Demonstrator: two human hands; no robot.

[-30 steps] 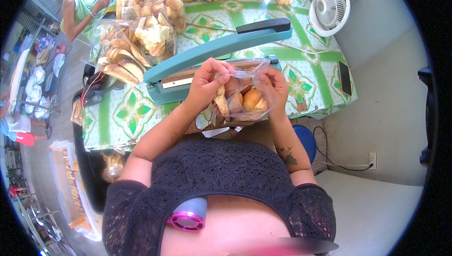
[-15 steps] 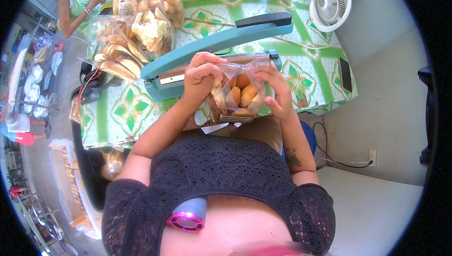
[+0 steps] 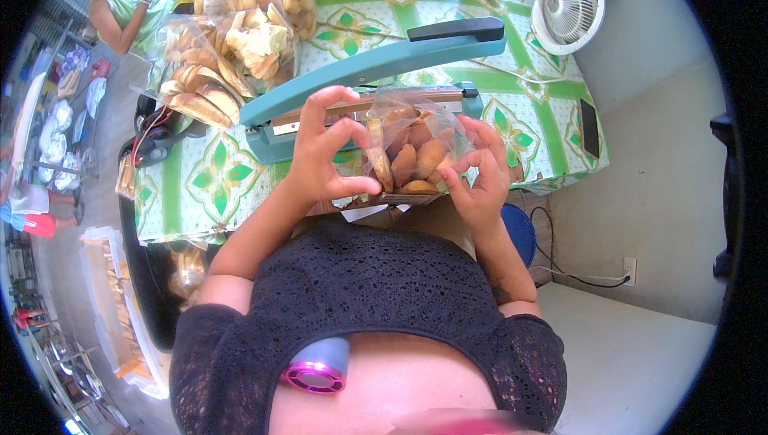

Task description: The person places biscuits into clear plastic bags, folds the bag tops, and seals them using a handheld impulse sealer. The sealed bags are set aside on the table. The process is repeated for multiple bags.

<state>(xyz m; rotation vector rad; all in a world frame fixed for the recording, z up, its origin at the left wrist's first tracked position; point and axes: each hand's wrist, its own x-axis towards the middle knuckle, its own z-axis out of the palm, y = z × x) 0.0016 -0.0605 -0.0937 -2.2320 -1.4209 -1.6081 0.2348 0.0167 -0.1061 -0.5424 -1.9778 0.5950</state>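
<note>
Two hands hold my clear bag of cookies (image 3: pixel 412 159): left hand (image 3: pixel 324 151) and right hand (image 3: pixel 480 175) each pinch its sides above the teal sealer (image 3: pixel 376 67) on the tabletop (image 3: pixel 216 179).

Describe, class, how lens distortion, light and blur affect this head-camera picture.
Head view: fisheye bends the teal heat sealer and table edges; black corners ring the frame; bright daylight, glare on the clear bag of baked goods; both hands sharp; bottom edge blurred.
</note>
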